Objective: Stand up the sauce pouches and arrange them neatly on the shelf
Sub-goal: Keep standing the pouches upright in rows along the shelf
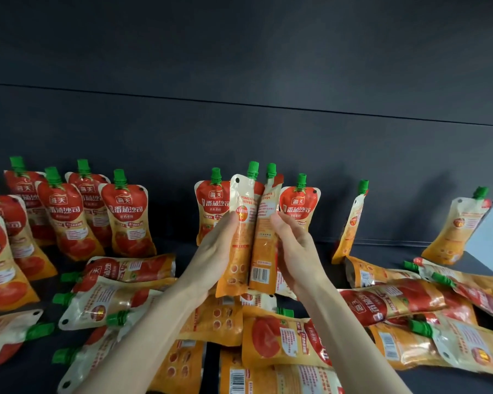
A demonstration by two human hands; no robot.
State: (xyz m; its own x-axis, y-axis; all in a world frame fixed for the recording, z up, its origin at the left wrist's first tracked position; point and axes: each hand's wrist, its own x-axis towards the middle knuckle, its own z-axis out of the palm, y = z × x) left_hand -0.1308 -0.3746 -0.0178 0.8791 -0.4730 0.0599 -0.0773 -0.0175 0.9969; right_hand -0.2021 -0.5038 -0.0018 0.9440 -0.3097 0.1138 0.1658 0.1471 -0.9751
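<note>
At the far left, a block of tomato sauce pouches (69, 211) is standing upright on the dark shelf (322, 251), red fronts facing out and green caps up, so that part looks done. In front of them, several fallen pouches (111, 294) are lying flat, caps pointing left.

In the middle, the left hand (217, 251) is gripping one pouch (239, 237) and the right hand (296, 251) is gripping a second pouch (264, 237). The two are being held upright, side by side and touching, backs toward the camera, above the shelf floor rather than on it. Just behind them, a standing pair (299, 206) is showing its fronts.

Further right, a leaning pouch (352, 220) is resting against the back wall, and another turned pouch (461, 223) is tilting near the right end. Below them a heap of flat pouches (410, 302) is waiting.

I judge the task under half finished: most of the middle and right stock is yet to be stood up and faced forward.
</note>
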